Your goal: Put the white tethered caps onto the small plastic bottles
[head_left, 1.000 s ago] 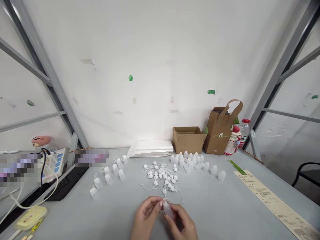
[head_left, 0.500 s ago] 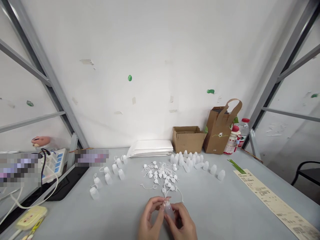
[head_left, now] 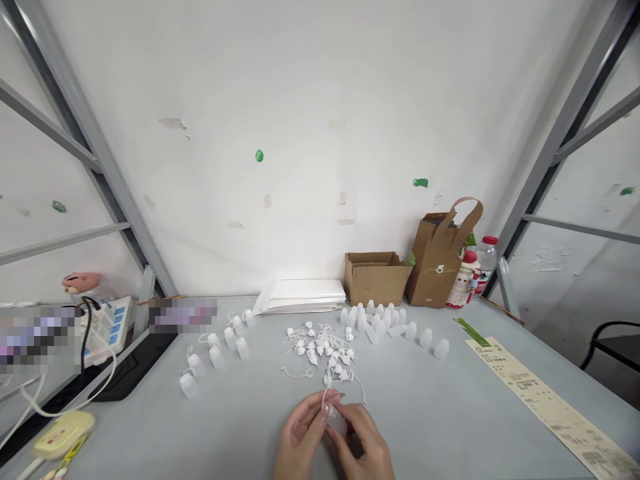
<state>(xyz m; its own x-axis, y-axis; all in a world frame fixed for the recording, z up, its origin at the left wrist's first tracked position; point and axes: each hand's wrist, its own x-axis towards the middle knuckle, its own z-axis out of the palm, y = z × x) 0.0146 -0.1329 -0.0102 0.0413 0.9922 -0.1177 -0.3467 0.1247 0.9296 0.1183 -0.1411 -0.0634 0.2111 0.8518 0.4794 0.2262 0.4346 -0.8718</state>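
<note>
Both my hands meet at the near edge of the grey table (head_left: 450,413). My right hand (head_left: 363,447) grips a small translucent plastic bottle (head_left: 337,421). My left hand (head_left: 303,437) pinches a white cap with a thin tether loop at the bottle's top. Just beyond my hands lies a heap of loose white caps (head_left: 323,350) with tethers. To the left stand several capped bottles (head_left: 217,350). To the right, a cluster of uncapped bottles (head_left: 385,321) stands and lies on the table.
A flat white stack (head_left: 300,297), an open cardboard box (head_left: 376,277), a brown paper bag (head_left: 440,257) and two drink bottles (head_left: 473,273) line the back wall. A printed paper strip (head_left: 545,400) lies right. A power strip (head_left: 103,327), cables and a yellow device (head_left: 63,430) sit left.
My hands have shifted slightly toward me and closed in on the bottle; the left fingers now press the cap at its top. Nothing else on the table has moved.
</note>
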